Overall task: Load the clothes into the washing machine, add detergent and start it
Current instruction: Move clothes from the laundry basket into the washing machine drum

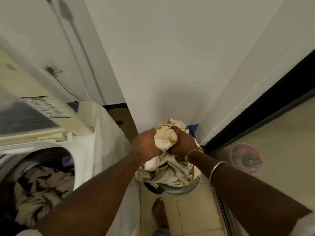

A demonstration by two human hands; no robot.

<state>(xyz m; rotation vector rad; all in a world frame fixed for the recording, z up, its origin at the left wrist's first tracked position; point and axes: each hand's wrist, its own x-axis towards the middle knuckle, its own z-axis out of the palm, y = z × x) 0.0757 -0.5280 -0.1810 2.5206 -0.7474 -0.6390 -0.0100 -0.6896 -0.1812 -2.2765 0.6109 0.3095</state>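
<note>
Both hands are squeezed tight on one bundle of cream and brown cloth (166,138). The left hand (146,144) grips it on one side and the right hand (183,143) grips it on the other, fingers curled into the folds, the two hands almost touching. The rest of the cloth hangs down below the hands into a round basket (186,189) on the tiled floor.

The washing machine (83,150) stands to the left of the left hand. Its lid (34,116) is up, and more clothes (42,184) already lie in the drum, lower than the hands.

The right wrist has a thin gold chain (190,153), and a silver bangle (216,169) sits further up the arm. To the right of the right hand, a pink tub (245,157) is on the floor. A bare foot (160,213) stands below the hands, near the basket.
</note>
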